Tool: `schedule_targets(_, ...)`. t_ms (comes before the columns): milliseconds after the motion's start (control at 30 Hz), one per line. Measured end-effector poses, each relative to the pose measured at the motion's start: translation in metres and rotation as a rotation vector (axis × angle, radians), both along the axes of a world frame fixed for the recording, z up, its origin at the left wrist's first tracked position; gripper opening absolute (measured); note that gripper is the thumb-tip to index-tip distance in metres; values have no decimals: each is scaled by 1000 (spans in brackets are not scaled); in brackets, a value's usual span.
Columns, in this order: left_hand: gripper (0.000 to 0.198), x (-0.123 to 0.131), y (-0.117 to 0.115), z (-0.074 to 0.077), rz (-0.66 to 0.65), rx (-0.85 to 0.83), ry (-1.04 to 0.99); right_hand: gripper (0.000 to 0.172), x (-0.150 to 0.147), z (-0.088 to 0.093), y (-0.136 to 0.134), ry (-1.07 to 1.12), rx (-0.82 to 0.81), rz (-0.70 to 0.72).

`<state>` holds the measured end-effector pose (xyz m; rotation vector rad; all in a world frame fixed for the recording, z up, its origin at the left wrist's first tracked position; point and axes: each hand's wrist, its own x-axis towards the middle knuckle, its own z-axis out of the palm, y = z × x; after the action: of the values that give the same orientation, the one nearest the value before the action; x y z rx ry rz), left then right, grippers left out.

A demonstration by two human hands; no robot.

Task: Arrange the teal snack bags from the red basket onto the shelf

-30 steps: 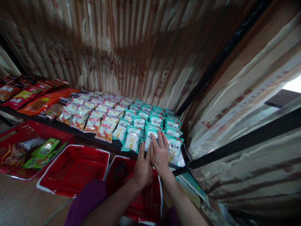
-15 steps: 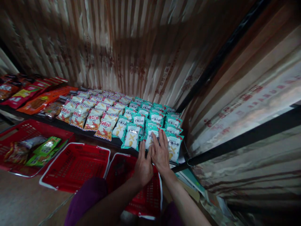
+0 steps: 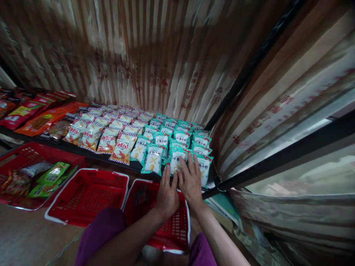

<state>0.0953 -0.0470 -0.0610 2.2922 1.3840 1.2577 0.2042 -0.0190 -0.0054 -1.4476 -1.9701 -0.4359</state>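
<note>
Several teal-and-white snack bags (image 3: 153,159) stand in rows at the right end of the shelf. My right hand (image 3: 192,181) lies with its fingers apart over the front of the bags at the right corner, its fingertips against a front-row snack bag (image 3: 175,158). Just left of it, my left hand (image 3: 167,197) is stretched out, fingers extended by the lower edge of that same bag. Whether the left fingertips press on the bag is hard to make out. Neither hand is wrapped round anything.
White-and-orange snack bags (image 3: 122,147) fill the shelf's middle, with orange packs (image 3: 46,120) farther left. Below stand a red basket (image 3: 83,218) with white handles, another red basket (image 3: 181,236) under my arms, and a left basket (image 3: 74,159) holding packets. A black post (image 3: 230,96) rises at right.
The view has shifted slightly, so the shelf appears a little farther left. My right fingers are spread a bit wider over the bags. The bags keep their arrangement.
</note>
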Motion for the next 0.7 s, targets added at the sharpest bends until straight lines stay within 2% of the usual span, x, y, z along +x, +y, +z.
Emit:
schedule_targets(133, 65, 2, -1, 2, 42, -41, 21, 59, 10, -8, -13, 7, 103, -194)
schedule_targets(267, 69, 2, -2, 7, 39, -53, 22, 64, 28, -25, -12, 30, 142, -325)
schedule_targets(467, 67, 5, 3, 6, 2, -33, 8, 65, 39, -40, -3, 42, 117, -267)
schedule_targets(700, 61, 10, 6, 5, 53, -8, -28, 64, 36, -38, -2, 116, 87, -257)
